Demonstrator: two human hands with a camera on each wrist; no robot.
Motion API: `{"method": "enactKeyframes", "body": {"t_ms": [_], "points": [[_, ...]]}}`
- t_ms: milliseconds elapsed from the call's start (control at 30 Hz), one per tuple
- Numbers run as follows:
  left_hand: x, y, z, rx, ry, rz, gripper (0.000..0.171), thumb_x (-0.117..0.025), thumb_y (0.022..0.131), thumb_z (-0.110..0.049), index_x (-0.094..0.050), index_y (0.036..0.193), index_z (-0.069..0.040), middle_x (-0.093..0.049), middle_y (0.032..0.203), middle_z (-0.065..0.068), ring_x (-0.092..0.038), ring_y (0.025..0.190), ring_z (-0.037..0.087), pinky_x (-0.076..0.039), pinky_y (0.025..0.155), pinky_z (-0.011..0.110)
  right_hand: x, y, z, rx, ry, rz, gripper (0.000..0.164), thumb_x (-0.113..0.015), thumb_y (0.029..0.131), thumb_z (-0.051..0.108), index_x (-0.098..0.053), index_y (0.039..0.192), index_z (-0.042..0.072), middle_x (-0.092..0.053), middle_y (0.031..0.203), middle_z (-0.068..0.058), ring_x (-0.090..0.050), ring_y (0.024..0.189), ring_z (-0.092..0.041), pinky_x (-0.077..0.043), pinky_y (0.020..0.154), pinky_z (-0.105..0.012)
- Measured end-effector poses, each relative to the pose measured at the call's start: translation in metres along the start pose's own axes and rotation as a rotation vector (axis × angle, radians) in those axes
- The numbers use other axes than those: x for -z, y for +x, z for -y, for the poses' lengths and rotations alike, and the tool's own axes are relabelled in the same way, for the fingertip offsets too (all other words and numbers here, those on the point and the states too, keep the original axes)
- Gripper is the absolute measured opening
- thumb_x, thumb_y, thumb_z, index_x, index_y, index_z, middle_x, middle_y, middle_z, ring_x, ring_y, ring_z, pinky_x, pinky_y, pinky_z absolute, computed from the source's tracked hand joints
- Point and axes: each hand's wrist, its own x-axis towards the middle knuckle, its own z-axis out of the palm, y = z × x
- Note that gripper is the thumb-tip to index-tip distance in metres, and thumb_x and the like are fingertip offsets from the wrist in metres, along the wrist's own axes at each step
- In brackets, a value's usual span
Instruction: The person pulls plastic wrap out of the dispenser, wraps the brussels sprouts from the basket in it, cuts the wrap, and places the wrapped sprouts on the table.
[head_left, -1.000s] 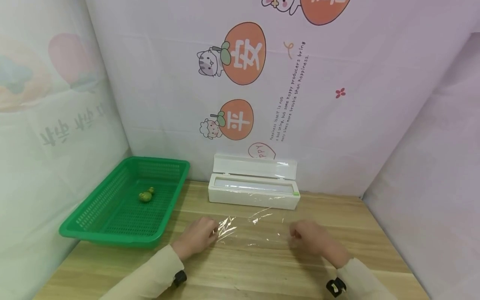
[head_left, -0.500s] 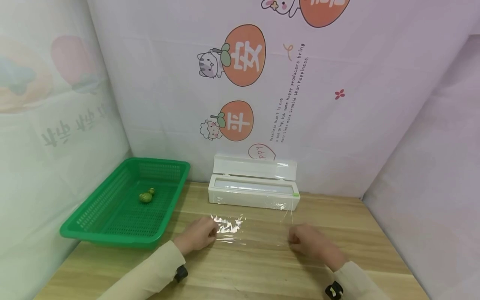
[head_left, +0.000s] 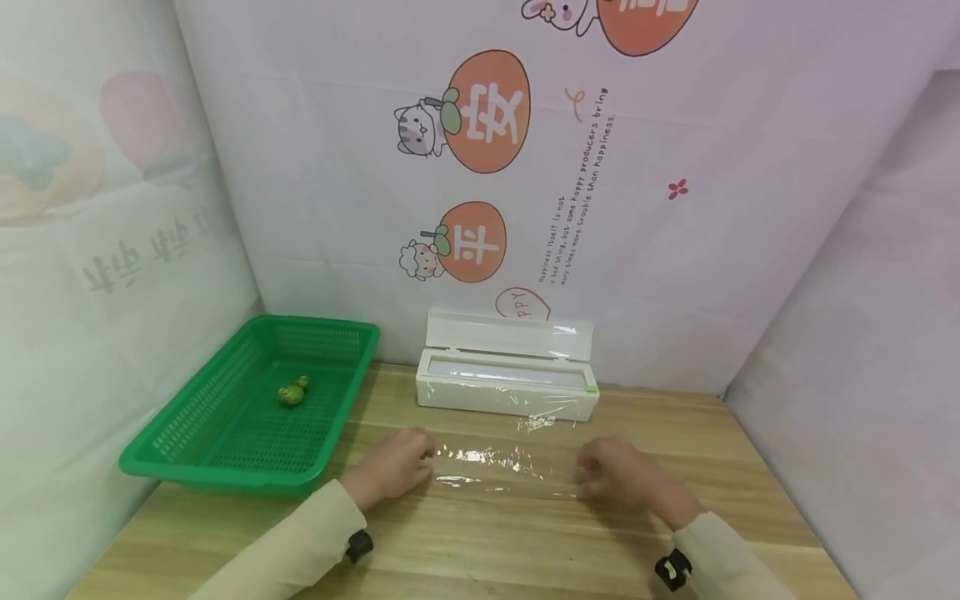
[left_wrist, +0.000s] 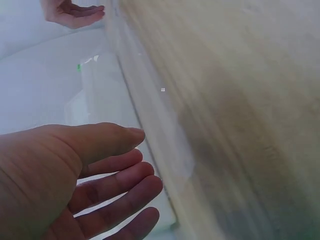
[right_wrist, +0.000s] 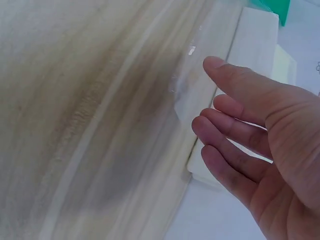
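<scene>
A sheet of clear cling film (head_left: 491,458) stretches toward me from the white cling film box (head_left: 480,396), low over the wooden table. My left hand (head_left: 397,467) is at the film's left front corner, my right hand (head_left: 615,471) at its right front corner. In the left wrist view, the left thumb (left_wrist: 117,139) stands apart from relaxed fingers, nothing pinched between them. The right wrist view has the right thumb (right_wrist: 237,77) and loosely bent fingers likewise apart, the film's edge just beyond them. The box's lid (head_left: 510,336) is raised.
A green plastic basket (head_left: 330,454) stands at the left, with small round greenish objects (head_left: 291,394) inside. Printed white cloth (head_left: 337,167) hangs behind the box and along both sides of the wooden table (head_left: 480,550).
Both hands held the film's corners earlier; now their fingers have loosened from it. The film's glints and creases have shifted, while box and basket stay in place.
</scene>
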Motion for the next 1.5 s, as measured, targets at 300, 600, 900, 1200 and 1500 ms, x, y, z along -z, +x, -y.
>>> {"method": "enactKeyframes", "body": {"t_ms": [300, 600, 900, 1200, 1500], "points": [[0.049, 0.006, -0.019, 0.021, -0.033, 0.027, 0.021, -0.08, 0.091, -0.006, -0.074, 0.11, 0.002, -0.077, 0.111, 0.017, -0.074, 0.104, 0.032, -0.064, 0.09, 0.045, -0.012, 0.001, -0.013, 0.137, -0.089, 0.039, 0.029, -0.088, 0.083, 0.019, -0.062, 0.071, 0.018, -0.057, 0.067, 0.004, -0.039, 0.065, 0.003, -0.039, 0.059, -0.018], [0.112, 0.022, 0.003, 0.11, 0.084, -0.011, 0.029, -0.081, 0.092, -0.013, -0.075, 0.118, -0.003, -0.077, 0.114, 0.014, -0.074, 0.105, 0.029, -0.064, 0.09, 0.044, -0.013, -0.001, -0.015, 0.123, -0.109, 0.047, 0.029, -0.089, 0.082, 0.021, -0.063, 0.071, 0.02, -0.057, 0.068, 0.007, -0.04, 0.066, 0.002, -0.042, 0.06, -0.019], [0.148, 0.022, 0.072, 0.24, 0.1, 0.023, 0.033, -0.074, 0.098, -0.013, -0.07, 0.125, 0.005, -0.072, 0.124, 0.025, -0.069, 0.116, 0.041, -0.06, 0.097, 0.055, -0.014, -0.002, -0.014, 0.11, -0.117, 0.058, 0.029, -0.09, 0.081, 0.023, -0.063, 0.073, 0.02, -0.057, 0.072, 0.009, -0.042, 0.07, 0.001, -0.043, 0.062, -0.02], [0.153, 0.011, 0.132, 0.397, 0.074, 0.092, 0.041, -0.071, 0.1, -0.012, -0.062, 0.132, 0.012, -0.064, 0.133, 0.035, -0.062, 0.123, 0.052, -0.057, 0.098, 0.06, -0.011, -0.001, -0.008, 0.125, -0.11, 0.047, 0.024, -0.09, 0.08, 0.02, -0.067, 0.076, 0.017, -0.061, 0.075, 0.006, -0.047, 0.071, -0.001, -0.045, 0.063, -0.02], [0.136, 0.003, 0.177, 0.528, 0.064, 0.133, 0.047, -0.071, 0.099, -0.013, -0.058, 0.133, 0.017, -0.061, 0.131, 0.04, -0.062, 0.12, 0.055, -0.058, 0.095, 0.061, -0.01, 0.0, -0.006, 0.128, -0.11, 0.05, 0.019, -0.089, 0.082, 0.02, -0.071, 0.084, 0.015, -0.064, 0.081, 0.005, -0.052, 0.076, -0.005, -0.049, 0.067, -0.022]]}}
